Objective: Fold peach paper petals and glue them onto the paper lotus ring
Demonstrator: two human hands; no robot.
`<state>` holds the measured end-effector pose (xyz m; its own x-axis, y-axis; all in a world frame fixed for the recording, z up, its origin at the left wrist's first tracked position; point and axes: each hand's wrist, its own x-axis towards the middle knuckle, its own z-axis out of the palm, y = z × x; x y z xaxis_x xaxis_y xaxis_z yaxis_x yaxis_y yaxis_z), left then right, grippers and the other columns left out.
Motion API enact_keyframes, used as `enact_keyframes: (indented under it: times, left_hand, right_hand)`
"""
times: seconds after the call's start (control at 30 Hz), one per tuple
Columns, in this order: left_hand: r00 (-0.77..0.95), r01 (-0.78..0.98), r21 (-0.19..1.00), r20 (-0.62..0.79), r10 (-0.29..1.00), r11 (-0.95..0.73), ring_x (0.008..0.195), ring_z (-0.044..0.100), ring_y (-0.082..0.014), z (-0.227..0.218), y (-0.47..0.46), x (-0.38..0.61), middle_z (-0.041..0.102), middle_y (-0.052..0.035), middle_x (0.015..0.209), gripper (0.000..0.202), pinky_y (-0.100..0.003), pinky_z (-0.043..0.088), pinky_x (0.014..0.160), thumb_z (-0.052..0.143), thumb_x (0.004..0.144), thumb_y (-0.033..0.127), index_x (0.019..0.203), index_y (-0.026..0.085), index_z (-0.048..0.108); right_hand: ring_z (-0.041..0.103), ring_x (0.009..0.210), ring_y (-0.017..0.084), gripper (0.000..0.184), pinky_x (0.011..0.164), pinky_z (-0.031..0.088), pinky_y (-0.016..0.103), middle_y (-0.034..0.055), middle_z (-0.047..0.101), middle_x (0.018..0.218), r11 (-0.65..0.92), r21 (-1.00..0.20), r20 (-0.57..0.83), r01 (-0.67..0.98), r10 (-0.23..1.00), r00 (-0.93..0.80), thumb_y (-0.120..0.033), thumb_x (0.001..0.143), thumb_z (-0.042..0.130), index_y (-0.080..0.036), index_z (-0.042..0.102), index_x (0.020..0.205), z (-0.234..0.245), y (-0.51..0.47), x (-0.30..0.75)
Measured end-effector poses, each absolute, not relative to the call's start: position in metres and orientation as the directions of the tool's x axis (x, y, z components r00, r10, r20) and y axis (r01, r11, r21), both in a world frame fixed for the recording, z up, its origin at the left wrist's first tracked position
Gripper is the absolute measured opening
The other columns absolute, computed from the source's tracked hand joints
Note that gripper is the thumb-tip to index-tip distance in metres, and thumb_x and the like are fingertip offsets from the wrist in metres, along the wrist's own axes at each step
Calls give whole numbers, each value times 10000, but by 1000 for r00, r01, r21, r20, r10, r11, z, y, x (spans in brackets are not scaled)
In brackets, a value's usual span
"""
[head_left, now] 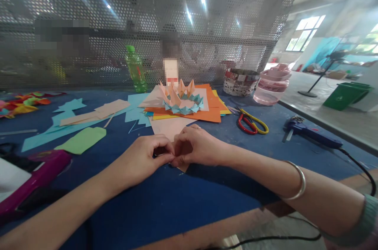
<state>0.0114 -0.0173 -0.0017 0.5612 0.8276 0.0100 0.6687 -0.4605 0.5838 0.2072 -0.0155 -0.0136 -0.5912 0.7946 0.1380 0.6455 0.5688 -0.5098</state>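
My left hand (147,155) and my right hand (202,148) meet low over the blue tabletop, thumbs and fingertips pinched together. Between them is a small piece of peach paper (184,167); one corner pokes out below the right fingers, and the rest is hidden by the hands. Just beyond lies a larger peach sheet (162,125). Past that stands a folded paper lotus (184,103) with peach points and a light blue ring, resting on a stack of orange sheets (211,115) and other coloured paper.
Scissors (251,122) with red and yellow handles and a blue glue gun (313,134) lie at right. A woven basket (240,82), a pink-lidded container (271,86) and a green bottle (136,69) stand behind. Left are green paper (84,139) and a purple tool (44,173).
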Motion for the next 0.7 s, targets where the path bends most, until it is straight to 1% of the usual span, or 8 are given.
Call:
enact_keyframes:
  times: [0.13,0.23,0.37,0.5,0.7]
  left_hand:
    - [510,680,619,-14,860,-393,669,587,-157,-4,-17,11,655,34,693,119,-266,426,647,597,786,315,786,214,661]
    - [478,707,596,-5,879,-381,662,579,-161,-5,-16,11,646,33,687,138,-270,422,634,611,771,334,816,217,667]
    - [439,744,574,-35,898,-342,658,595,-167,-6,-14,10,651,33,679,139,-275,416,625,645,733,344,788,217,657]
    - [413,776,538,-42,910,-328,648,587,-168,-5,-10,6,633,34,666,159,-277,409,614,655,717,369,736,214,623]
    - [435,806,454,-22,900,-378,630,560,-162,1,-8,1,604,33,647,94,-278,385,605,607,735,289,681,212,597]
  right_hand:
    - [520,908,193,314,785,377,293,42,617,866,548,-523,137,653,810,-570,-468,709,780,-203,731,868,-14,-15,207]
    - [525,906,193,312,770,380,286,44,618,862,537,-526,130,660,818,-561,-463,702,785,-198,729,856,-14,-16,207]
    - [530,888,186,298,762,380,281,38,620,839,553,-522,146,650,808,-571,-456,711,777,-190,716,831,-15,-16,207]
    - [526,878,187,339,748,382,282,48,607,866,538,-518,138,665,819,-556,-479,703,776,-175,698,831,-15,-16,207]
    - [519,895,197,368,768,385,297,52,604,873,539,-515,132,667,818,-560,-507,689,781,-175,692,821,-14,-15,206]
